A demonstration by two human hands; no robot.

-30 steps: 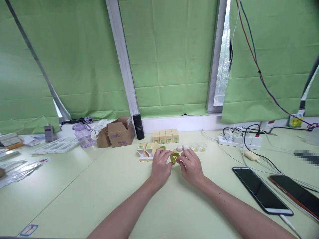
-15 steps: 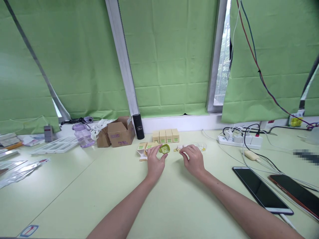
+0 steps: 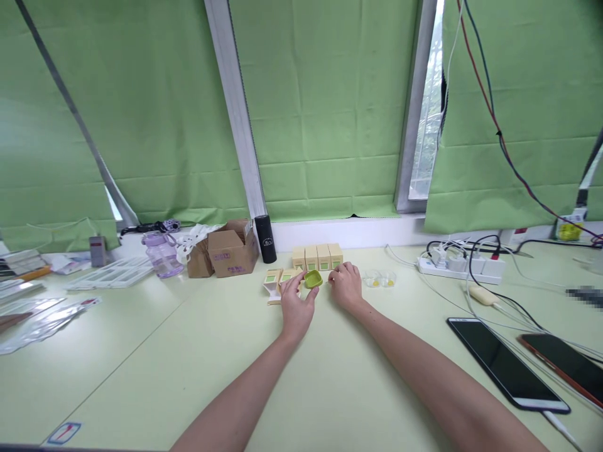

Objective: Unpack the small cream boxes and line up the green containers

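While the L hand (image 3: 298, 309) grips the small green cup (image 3: 313, 280) w/ thumb on one side & fingers on the other, the R hand (image 3: 347, 286) sits curled just in front of the right end of the box row (image 3: 317, 258); its fingertips are mostly hidden, so can't tell if they pinch anything. Cup is just in front of the same row, near its middle, open side up; can't tell if it touches the table (image 3: 188, 351). Rel. to that row: two open cartons (image 3: 273, 277) front-left, clear case (image 3: 379, 275) w/ yellow bits (image 3: 375, 283) to the right, black tube (image 3: 266, 240) off left, cardboard box (image 3: 230, 258) farther left, power strip (image 3: 460, 270) well off right.

Handling, as a guess: cup's prob. light, moulded plastic or similar, so fairly stiff; smooth sides may be a bit slippery; not esp. fragile, though a hard squeeze might bend the rim. Best hold: opp. outer walls just under the rim, light pinch, inside kept free.
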